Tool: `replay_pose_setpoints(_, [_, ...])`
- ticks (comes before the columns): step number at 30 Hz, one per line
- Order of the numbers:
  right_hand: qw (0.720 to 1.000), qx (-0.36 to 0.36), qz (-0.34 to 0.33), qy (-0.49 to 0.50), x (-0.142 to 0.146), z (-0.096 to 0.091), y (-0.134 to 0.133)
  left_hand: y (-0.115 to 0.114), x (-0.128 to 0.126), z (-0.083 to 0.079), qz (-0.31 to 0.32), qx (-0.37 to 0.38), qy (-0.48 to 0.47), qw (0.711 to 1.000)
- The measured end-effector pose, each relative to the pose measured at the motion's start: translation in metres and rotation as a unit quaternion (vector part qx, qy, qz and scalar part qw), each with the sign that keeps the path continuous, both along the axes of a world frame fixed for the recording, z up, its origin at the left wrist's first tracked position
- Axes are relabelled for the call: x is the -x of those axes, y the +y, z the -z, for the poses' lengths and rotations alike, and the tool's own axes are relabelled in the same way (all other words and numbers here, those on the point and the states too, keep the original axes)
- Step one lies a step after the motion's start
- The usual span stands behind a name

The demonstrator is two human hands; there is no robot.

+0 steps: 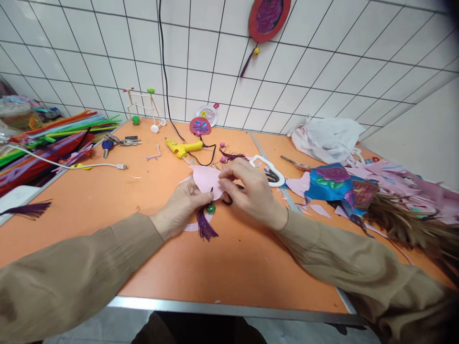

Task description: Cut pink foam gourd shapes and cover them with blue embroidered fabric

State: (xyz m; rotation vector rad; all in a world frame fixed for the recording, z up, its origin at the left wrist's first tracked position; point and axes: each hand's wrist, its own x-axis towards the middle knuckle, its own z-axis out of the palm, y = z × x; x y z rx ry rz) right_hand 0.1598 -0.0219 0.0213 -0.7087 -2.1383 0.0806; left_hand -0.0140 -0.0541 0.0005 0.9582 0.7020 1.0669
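Observation:
My left hand [182, 206] pinches a pale pink cutout [206, 179] between thumb and fingers, above the orange table. Below the left thumb hangs a dark purple tassel [206, 226], topped by a green bead or bell [211, 208]. At the cutout's right edge, the fingertips of my right hand [249, 186] are closed in a pinch against it. A black loop [228, 199], perhaps a scissor handle, shows under the right fingers; the rest is hidden. A pale ring [191, 227] lies on the table beneath my left hand, partly covered.
Behind my hands lie a yellow glue gun [183, 148] and a white cloud-shaped frame [274, 177]. Keys [124, 140] and colourful pipe cleaners [68, 134] are at left. A white plastic bag [324, 138], blue floral fabric [330, 184] and pink scraps [398, 186] occupy the right.

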Motion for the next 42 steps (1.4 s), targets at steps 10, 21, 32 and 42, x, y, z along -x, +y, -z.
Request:
replay_pose_setpoints(10, [0.946, 0.243, 0.06, 0.206, -0.006, 0.018, 0.02, 0.003, 0.006, 0.0, -0.04, 0.029, 0.003, 0.999])
replay_pose_setpoints(21, [0.994, 0.096, 0.051, 0.021, 0.007, -0.013, 0.071, 0.0, 0.006, 0.005, -0.005, 0.018, 0.008, 1.0])
replay_pose_setpoints(32, [0.916, 0.066, 0.04, -0.393, 0.087, -0.007, 0.178, 0.005, 0.011, 0.007, 0.005, 0.044, -0.016, 0.999])
replay_pose_setpoints(42, [0.953, 0.051, 0.055, -0.292, 0.069, -0.016, 0.184, 0.01, 0.017, 0.008, -0.01, 0.079, -0.007, 0.997])
